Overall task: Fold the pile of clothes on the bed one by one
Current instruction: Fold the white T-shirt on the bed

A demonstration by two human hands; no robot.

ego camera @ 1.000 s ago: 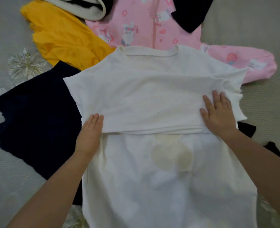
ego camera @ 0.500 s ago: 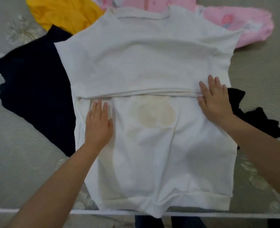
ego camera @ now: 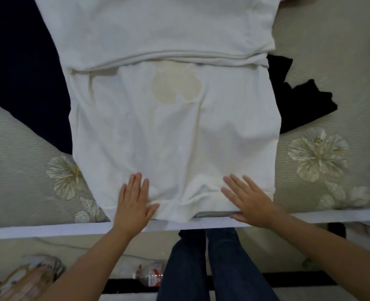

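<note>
A white t-shirt [ego camera: 173,135] lies flat on the bed, its upper part folded down over the body along a crease across the chest. A pale yellowish print shows just below that crease. My left hand [ego camera: 134,200] lies flat with straight fingers on the shirt's bottom hem at the left. On the hem at the right, my right hand [ego camera: 249,200] rests flat, fingers spread, at the bed's near edge. Neither hand grips the cloth.
A navy garment [ego camera: 21,68] lies under the shirt's left side and a black one [ego camera: 299,105] sticks out at the right. The grey bedspread [ego camera: 16,161] has flower patterns. The bed's white edge [ego camera: 38,230] runs across; my legs in jeans [ego camera: 201,268] stand below it.
Both hands have slid from the fold crease down to the bottom hem. The view has tilted down, so the yellow and pink clothes have left the frame.
</note>
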